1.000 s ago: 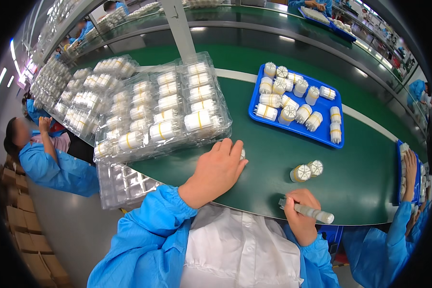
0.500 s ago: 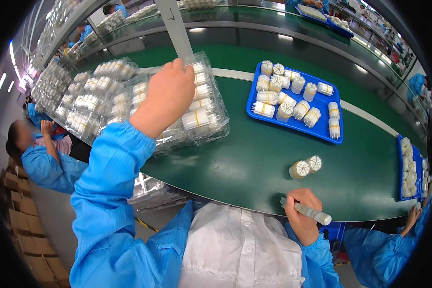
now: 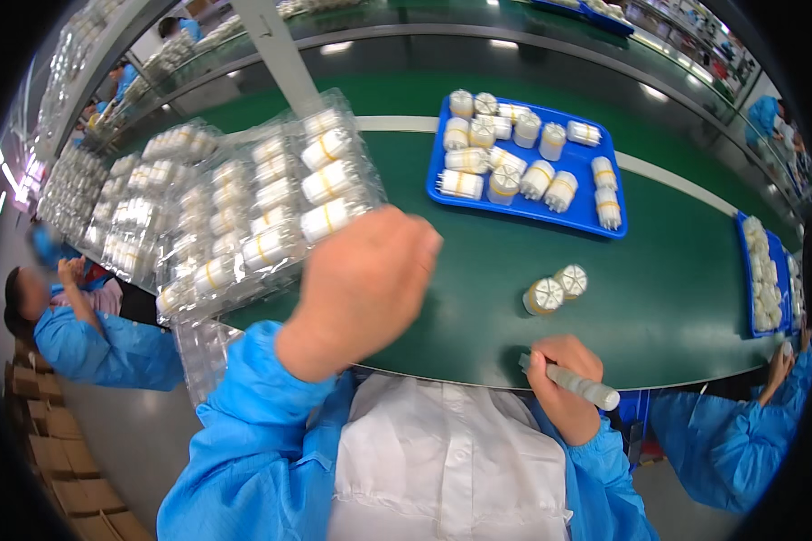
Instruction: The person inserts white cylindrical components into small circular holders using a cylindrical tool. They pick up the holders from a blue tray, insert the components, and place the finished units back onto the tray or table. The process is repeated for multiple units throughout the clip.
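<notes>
My left hand (image 3: 367,290) is in the air over the near edge of the table, just right of a clear plastic blister tray (image 3: 367,185). Its fingers are curled closed, and whatever they may hold is hidden behind the hand. Rows of white cylinders with yellow bands (image 3: 330,180) fill the tray. Low at the table edge, my right hand (image 3: 566,383) is closed around a translucent whitish stick (image 3: 595,394) that looks like stacked small caps. Two white cylinders (image 3: 544,296) stand upright on the green table beyond that hand, their segmented ends up.
A blue tray (image 3: 616,212) at the back holds several more banded cylinders, some upright, some lying. More filled blister trays (image 3: 135,212) lie at the left. A grey post (image 3: 280,54) rises behind. Co-workers sit on both sides; another blue tray (image 3: 747,270) stands far right.
My left hand has moved from over the blister tray to the right and nearer to me. My right hand keeps its hold on the stick. The whole view has shifted slightly.
</notes>
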